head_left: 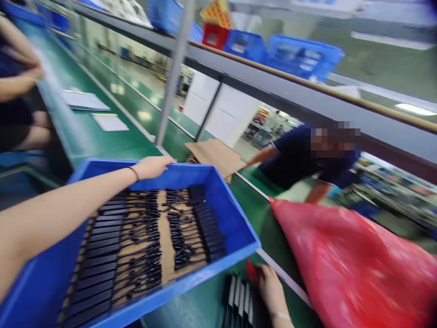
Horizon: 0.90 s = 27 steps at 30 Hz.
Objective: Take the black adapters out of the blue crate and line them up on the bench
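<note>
My left hand (153, 167) is closed over the far rim of a large blue plastic bin (235, 214). Inside the bin, rows of flat black devices with thin black cables (102, 248) lie on brown cardboard (166, 246), along the left and right sides. Low on the right, my right hand (271, 287) has its fingers curled at a small red piece (251, 272); blur hides its exact shape. Beside that hand stand several flat dark pieces with grey edges (241, 296), close to the bin's near right corner.
A green conveyor-like surface (136, 146) runs off to the far left, bearing papers (111, 122). Across it, a co-worker (290, 155) leans near brown cardboard (216, 155) and a large red plastic bag (358, 259). Overhead, a shelf holds blue bins (303, 54). Another person's arm (20, 84) is at left.
</note>
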{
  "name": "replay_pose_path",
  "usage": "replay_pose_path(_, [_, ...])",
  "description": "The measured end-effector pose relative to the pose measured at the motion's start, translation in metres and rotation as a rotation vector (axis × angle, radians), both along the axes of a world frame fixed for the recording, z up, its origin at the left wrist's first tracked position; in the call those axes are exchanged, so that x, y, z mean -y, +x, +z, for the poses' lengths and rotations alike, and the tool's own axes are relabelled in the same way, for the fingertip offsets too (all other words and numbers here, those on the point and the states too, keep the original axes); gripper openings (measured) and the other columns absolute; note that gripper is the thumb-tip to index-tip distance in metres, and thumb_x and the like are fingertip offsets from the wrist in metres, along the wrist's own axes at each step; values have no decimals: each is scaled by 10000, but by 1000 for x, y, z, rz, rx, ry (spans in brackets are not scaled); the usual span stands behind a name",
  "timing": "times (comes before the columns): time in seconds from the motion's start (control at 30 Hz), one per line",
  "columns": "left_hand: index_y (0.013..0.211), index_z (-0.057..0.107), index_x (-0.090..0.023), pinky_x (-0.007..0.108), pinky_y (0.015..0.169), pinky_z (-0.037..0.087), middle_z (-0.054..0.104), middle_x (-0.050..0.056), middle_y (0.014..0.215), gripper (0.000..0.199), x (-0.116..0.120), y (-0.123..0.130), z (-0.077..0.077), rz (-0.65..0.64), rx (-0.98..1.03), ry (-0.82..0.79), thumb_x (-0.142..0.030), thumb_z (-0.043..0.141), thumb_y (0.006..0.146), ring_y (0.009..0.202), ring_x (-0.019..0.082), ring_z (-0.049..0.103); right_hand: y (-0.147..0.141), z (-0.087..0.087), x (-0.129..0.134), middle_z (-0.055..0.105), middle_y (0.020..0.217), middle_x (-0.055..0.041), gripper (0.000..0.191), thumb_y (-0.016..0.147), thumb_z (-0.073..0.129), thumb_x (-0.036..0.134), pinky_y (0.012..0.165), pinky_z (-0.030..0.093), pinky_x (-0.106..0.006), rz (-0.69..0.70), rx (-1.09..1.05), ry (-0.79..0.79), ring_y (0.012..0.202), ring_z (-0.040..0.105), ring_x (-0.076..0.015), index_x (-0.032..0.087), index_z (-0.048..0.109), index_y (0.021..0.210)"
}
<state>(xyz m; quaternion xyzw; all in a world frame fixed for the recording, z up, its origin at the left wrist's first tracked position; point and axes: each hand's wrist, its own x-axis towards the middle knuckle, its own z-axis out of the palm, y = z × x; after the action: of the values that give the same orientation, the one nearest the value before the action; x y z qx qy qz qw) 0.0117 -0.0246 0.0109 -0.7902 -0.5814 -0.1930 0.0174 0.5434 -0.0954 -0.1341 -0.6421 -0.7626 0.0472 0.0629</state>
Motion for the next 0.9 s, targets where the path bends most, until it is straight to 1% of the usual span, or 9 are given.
replay_pose_path(0.07, [1188,501,-144,359,826,440,563,112,1173,387,-15,-4,-13,35,-49,-5,-234,365,837,996,247,562,16,-1,20,582,1002,-105,288,873,349,159,866,463,-307,-122,-54,32,942,576,-190,175,619,972])
replay_pose_path(0.13, [1231,458,-175,339,837,432,540,70,1215,398,-19,-7,-18,59,-108,-7,-266,324,867,1003,214,547,17,-3,21,590,985,-117,305,839,344,141,867,457,-306,-156,-123,57,936,579,-199,154,627,953])
replay_pose_path(0.3, [1256,430,-168,291,860,410,514,42,1243,403,-9,-9,-13,111,-206,-49,-296,289,902,998,156,522,13,-5,11,619,946,-91,254,798,400,203,883,438,-372,-264,-391,124,887,582,-200,158,616,924])
replay_pose_path(0.37, [1269,423,-153,283,872,400,503,49,1250,413,-10,-8,-12,111,-229,-45,-300,290,906,1024,151,509,16,-4,11,625,899,-71,225,773,475,243,828,468,-377,-381,-674,121,786,594,-179,154,591,945])
replay_pose_path(0.47, [1290,401,-148,271,894,380,491,38,1254,430,-17,-10,-16,132,-262,-25,-314,300,906,1060,138,488,19,3,13,605,770,-13,218,707,592,184,716,510,-285,-513,-1361,117,662,581,-111,148,557,919])
replay_pose_path(0.53, [1302,384,-149,263,910,363,483,24,1257,445,-23,-13,-19,133,-296,-30,-326,283,907,1078,126,475,21,9,13,587,730,6,199,697,582,80,678,517,-217,-581,-1790,105,658,580,-80,143,544,882])
replay_pose_path(0.6, [1312,370,-155,260,923,349,470,16,1265,463,-27,-15,-22,131,-317,-37,-345,250,908,1087,122,467,23,15,14,576,726,6,179,732,511,10,665,524,-179,-651,-2029,97,676,587,-63,140,528,854])
replay_pose_path(0.73, [1305,384,-178,257,928,339,466,-1,1256,485,-29,-18,-24,161,-303,-15,-370,215,893,1079,125,472,27,18,16,558,742,-3,180,827,379,13,649,546,-177,-735,-2138,119,679,590,-57,142,505,828])
replay_pose_path(0.9, [1306,375,-190,262,921,346,449,3,1268,491,-32,-19,-27,165,-329,-13,-387,212,887,1091,137,465,23,16,19,567,761,-26,176,839,371,24,650,560,-201,-782,-2204,142,711,595,-83,138,502,812])
